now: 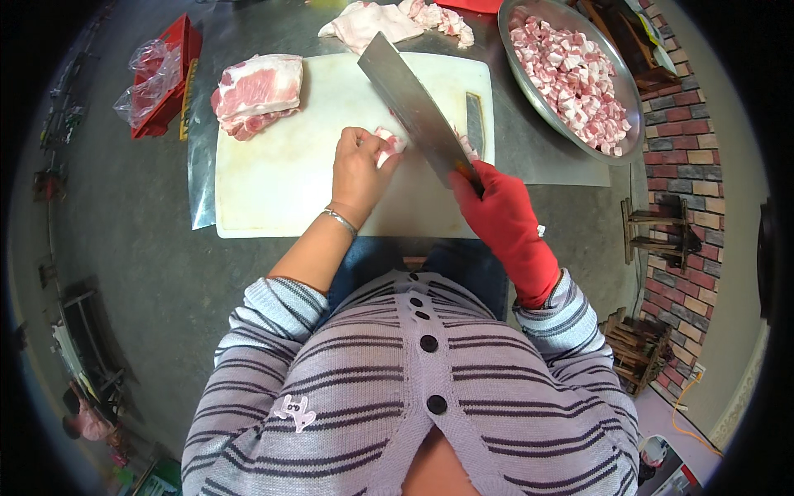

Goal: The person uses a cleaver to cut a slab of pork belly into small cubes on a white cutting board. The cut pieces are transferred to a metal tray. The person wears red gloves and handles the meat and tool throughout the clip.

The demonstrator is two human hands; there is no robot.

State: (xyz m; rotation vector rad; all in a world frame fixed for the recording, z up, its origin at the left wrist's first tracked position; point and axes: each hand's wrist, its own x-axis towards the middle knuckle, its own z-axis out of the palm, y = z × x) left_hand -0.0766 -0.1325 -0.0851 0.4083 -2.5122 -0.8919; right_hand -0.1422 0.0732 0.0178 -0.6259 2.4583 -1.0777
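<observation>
My left hand [361,167] is bare and grips a small piece of pork [389,146] on the white cutting board [279,192]. In a red glove, my right hand [499,214] holds a broad-bladed cleaver [415,105], its blade slanting up and left over the board, just right of the meat piece. Small pork bits [466,147] show partly behind the blade. A large slab of pork [260,93] lies at the board's upper left corner. Beyond the far edge lie a pale sheet of pork skin or fat [372,23] and trimmings [450,25].
A steel bowl [634,124] heaped with diced pork [567,80] stands at the upper right. A red crate [162,115] with clear plastic bags [146,80] is at the upper left. Wooden stools [660,229] stand by the brick-patterned wall [688,155] on the right.
</observation>
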